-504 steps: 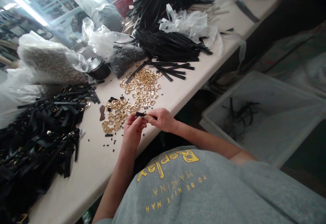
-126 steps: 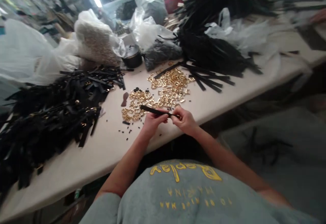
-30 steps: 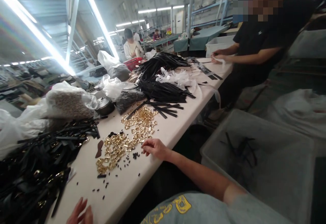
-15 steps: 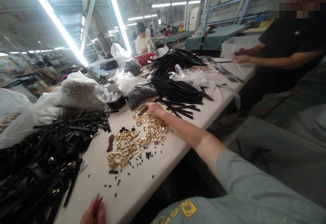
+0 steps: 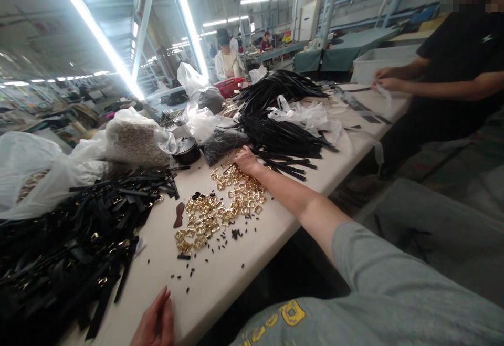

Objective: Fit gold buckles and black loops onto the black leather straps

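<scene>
My right hand (image 5: 246,159) reaches across the white table (image 5: 220,288) to the far edge of a spread of gold buckles (image 5: 220,204). Its fingers are bent down and closed on the end of a black strap (image 5: 229,167) from the loose straps (image 5: 283,144). At the near table edge my left hand (image 5: 155,325) lies flat, fingers stretched out and holding nothing. A big heap of black straps with gold fittings (image 5: 71,241) lies to the left. Small black bits (image 5: 236,234) are scattered beside the buckles.
Clear plastic bags (image 5: 134,138), a black round tin (image 5: 187,150) and a brown scrap (image 5: 179,215) sit behind the buckles. A co-worker in black (image 5: 460,73) handles strips at the table's far end. A grey bin (image 5: 433,230) stands on the floor to the right.
My right hand has moved from the near buckles across the pile to the black straps. My left hand has stayed at the table edge. The view has lifted toward the hall.
</scene>
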`<state>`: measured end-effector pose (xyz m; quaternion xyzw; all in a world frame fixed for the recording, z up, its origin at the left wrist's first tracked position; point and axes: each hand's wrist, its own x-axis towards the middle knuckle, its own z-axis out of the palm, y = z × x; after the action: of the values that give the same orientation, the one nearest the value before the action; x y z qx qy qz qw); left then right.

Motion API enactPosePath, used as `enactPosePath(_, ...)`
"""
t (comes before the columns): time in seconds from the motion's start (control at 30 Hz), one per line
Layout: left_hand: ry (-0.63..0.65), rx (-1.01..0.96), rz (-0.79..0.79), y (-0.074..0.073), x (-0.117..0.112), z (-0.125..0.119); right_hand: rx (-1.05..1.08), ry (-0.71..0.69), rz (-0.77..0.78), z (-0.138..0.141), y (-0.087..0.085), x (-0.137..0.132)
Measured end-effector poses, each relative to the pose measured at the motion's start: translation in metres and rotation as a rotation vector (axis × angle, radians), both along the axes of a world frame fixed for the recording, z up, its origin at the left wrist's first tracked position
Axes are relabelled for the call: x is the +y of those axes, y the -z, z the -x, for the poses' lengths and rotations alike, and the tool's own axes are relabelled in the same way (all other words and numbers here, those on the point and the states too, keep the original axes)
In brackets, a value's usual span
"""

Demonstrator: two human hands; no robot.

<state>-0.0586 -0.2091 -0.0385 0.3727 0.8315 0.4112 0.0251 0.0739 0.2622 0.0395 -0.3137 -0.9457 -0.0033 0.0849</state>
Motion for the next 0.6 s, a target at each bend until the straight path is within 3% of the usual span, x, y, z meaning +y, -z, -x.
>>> enactPosePath(0.1, -0.129, 0.079, -0.014, -0.007, 0.002, -0.015, 0.065, -0.055, -0.026, -0.009, -0.014, -0.011)
enactPosePath(0.23, -0.105, 0.110, -0.046, -0.008, 0.003, -0.020, 0.183, -0.088, -0.029, -0.026, -0.034, -0.046)
enactPosePath(0.3, -0.113, 0.093, -0.079, -0.010, 0.006, -0.022, 0.288, -0.048, 0.046, -0.041, -0.037, -0.074)
enactPosePath(0.37, -0.125, -0.021, -0.153, -0.017, 0.013, -0.032, 0.470, -0.031, 0.287, -0.061, -0.034, -0.108)
enactPosePath(0.47, -0.070, -0.356, -0.310, -0.036, 0.035, -0.057, 0.630, -0.173, 0.702, -0.093, -0.021, -0.160)
enactPosePath(0.6, 0.172, -0.737, -0.371, -0.058, 0.071, -0.087, 0.642, -0.288, 0.944, -0.128, -0.006, -0.216)
